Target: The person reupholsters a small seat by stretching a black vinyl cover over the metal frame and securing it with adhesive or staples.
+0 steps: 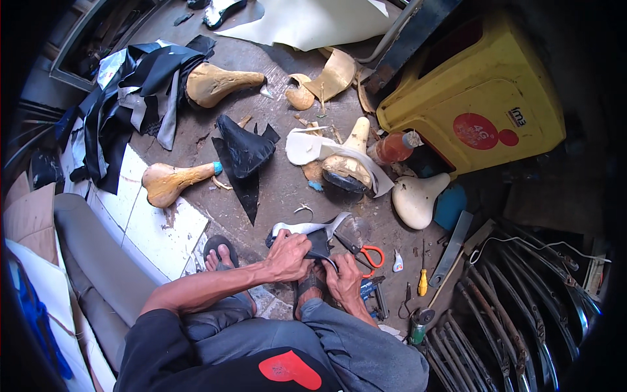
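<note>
Head view, the only one: person sits low, knees apart, work held between them near the floor. Left hand (pixel 287 256) curls over a black cover piece (pixel 319 244), fingers bunched closed on its left side, knuckles up; fingertips hidden under the material. Right hand (pixel 345 281) takes the near right edge, thumb and fingers drawn narrow on a fold; exact contact of the tips cannot be told. The piece sits just in front of the person, above the sandalled right foot (pixel 309 285), with a pale strip (pixel 302 227) showing along its far side. Two-sided grip probably keeps the flexible material taut and stops it twisting; low position perhaps lets the foot serve as a prop, though whether they touch is unclear. Orange-handled scissors (pixel 373 256) lie just beyond the right hand, blades toward the piece; small white bottle (pixel 398 262) and yellow-handled screwdriver (pixel 423 282) farther right, likely kept on that side for easy reach. Black saddle (pixel 247 149) rests ahead on a pointed black scrap; bare tan saddle (pixel 171 183) to its left, white saddle (pixel 418 201) ahead right, spaced apart, perhaps so each can be picked up singly. Yellow stool (pixel 483 98) lies tipped beyond, seemingly out of the working space.
</note>
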`<state>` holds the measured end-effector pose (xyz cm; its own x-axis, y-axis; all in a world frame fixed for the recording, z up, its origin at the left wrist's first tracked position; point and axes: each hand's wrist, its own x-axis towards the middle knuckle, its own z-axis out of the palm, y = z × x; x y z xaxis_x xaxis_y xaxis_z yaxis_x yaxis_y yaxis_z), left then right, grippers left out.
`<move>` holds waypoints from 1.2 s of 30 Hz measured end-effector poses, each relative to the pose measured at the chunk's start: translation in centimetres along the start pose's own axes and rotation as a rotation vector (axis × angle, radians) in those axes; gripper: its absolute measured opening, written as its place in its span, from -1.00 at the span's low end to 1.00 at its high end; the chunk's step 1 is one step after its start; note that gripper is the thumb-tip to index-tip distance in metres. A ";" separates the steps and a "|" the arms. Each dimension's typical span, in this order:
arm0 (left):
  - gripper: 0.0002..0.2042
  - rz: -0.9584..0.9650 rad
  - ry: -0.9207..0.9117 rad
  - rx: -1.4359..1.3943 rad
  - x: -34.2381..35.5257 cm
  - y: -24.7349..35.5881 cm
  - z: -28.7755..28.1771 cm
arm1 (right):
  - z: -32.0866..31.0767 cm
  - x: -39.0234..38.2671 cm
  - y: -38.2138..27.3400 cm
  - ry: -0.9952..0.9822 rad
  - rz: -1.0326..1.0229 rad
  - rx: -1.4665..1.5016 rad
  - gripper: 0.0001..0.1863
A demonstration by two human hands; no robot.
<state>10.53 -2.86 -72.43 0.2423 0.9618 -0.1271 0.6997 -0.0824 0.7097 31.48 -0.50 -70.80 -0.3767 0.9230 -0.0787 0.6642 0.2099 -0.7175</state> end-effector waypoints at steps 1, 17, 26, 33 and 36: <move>-0.73 -0.105 -0.046 -0.027 0.5 0.3 -0.2 | -0.2 0.4 -0.1 -0.029 0.061 0.026 -0.86; -0.67 -0.197 0.004 -0.020 -1.2 0.5 0.7 | 0.8 7.4 1.8 -0.642 0.444 -0.141 -0.67; -0.60 0.184 0.121 0.227 -2.7 -0.6 3.2 | 1.4 8.8 2.5 -0.777 0.519 -0.190 -0.67; -0.68 0.198 0.136 0.315 -1.9 -0.9 4.1 | 1.7 9.1 3.6 -0.782 0.558 -0.170 -0.67; -0.70 0.225 0.164 0.336 -1.7 -0.8 4.4 | 0.6 9.4 3.4 -0.813 0.579 -0.098 -0.71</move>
<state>12.56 -5.59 -75.82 0.3221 0.9369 0.1360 0.8283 -0.3485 0.4388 29.85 8.66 -74.43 -0.2813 0.3989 -0.8728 0.9213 -0.1423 -0.3619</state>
